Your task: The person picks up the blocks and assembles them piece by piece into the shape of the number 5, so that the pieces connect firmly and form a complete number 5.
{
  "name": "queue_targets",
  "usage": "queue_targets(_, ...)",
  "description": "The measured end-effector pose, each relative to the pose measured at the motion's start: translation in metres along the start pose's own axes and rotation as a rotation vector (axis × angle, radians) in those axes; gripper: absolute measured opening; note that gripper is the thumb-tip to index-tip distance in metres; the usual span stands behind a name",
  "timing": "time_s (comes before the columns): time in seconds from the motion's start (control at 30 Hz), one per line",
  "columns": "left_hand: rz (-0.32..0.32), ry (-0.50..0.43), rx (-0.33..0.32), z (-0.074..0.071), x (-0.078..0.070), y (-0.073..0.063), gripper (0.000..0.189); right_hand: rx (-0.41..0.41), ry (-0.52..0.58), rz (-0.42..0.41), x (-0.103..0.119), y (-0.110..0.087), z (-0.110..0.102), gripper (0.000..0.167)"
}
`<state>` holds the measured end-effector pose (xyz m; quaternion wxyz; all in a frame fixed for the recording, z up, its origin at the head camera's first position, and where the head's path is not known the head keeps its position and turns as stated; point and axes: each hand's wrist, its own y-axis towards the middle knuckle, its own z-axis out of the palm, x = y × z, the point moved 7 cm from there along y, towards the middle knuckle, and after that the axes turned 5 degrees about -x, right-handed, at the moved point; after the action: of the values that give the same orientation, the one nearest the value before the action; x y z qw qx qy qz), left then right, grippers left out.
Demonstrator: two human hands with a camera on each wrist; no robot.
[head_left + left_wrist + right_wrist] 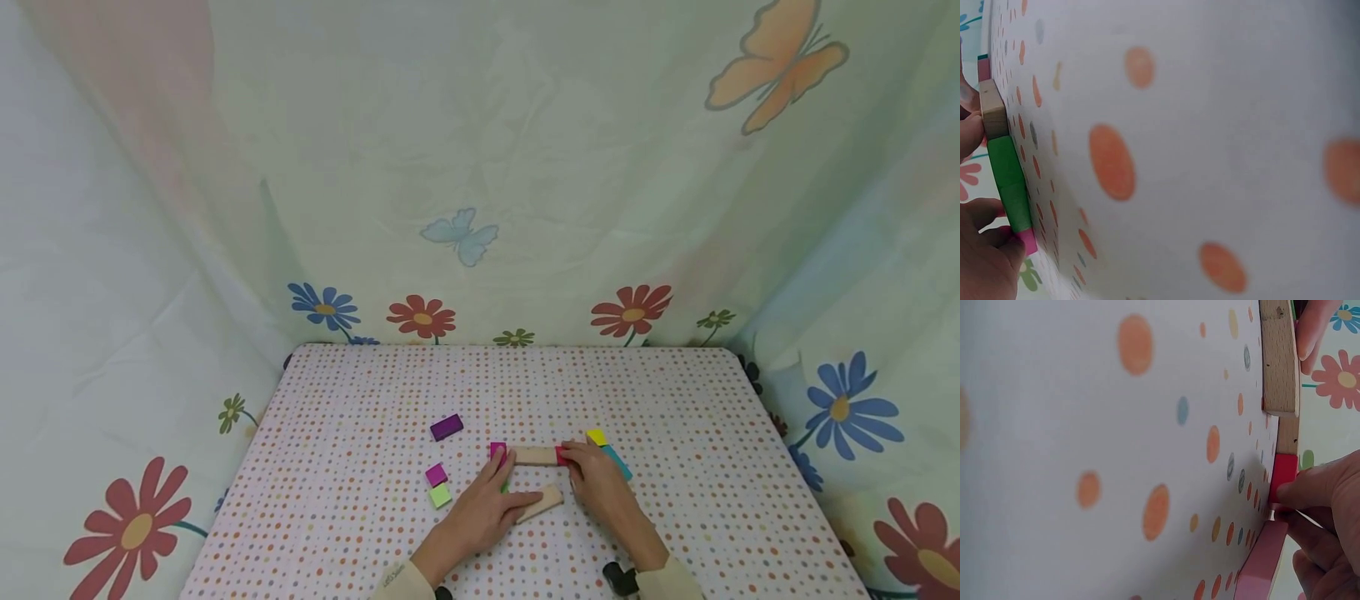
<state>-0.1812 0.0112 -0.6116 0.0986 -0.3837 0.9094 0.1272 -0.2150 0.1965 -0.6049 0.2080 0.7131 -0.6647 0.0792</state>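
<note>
In the head view my left hand (pixel 480 510) reaches forward with spread fingers. Its fingertips touch a magenta block (pixel 498 448), and its thumb rests on a short plain wooden block (pixel 546 502). Green blocks (pixel 1010 181) lie between that wooden block and the magenta one in the left wrist view, partly hidden by my hand in the head view. A longer wooden strip (pixel 536 456) runs from near the magenta block to a red block (pixel 1284 475). My right hand (pixel 1329 515) pinches this red block between thumb and fingers at the strip's right end.
Beside my right hand lie a yellow block (pixel 596 437) and a blue block (pixel 618 462). A purple block (pixel 447 427), another magenta block (pixel 436 475) and a light green block (pixel 440 496) are on the left. The dotted table (pixel 360 400) meets a flowered curtain (pixel 555 250).
</note>
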Motion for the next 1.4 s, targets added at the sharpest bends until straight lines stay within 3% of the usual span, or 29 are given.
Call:
queue_targets(0.3, 0.007, 0.001, -0.007, 0.0, 0.0, -0.001, 0.038, -0.01, 0.02, -0.008, 0.002, -0.004, -0.002, 0.028)
queue_targets(0.43, 0.011, 0.0, -0.017, 0.0, 0.0, -0.001, 0.037, -0.14, 0.058, -0.031, 0.0, -0.001, -0.019, 0.027)
queue_targets(0.57, 0.006, -0.023, -0.018, 0.001, 0.001, 0.0, 0.037, -0.252, 0.086, 0.02, -0.012, 0.007, -0.033, 0.029)
queue_targets(0.87, -0.005, -0.036, -0.001, 0.002, 0.003, 0.0, 0.038, -0.153, 0.072, 0.208, -0.035, 0.023, -0.025, 0.039)
queue_targets(1.4, -0.009, -0.045, 0.018, 0.004, 0.004, -0.002, 0.038, -0.128, -0.006, 0.289, -0.028, 0.026, -0.012, 0.027)
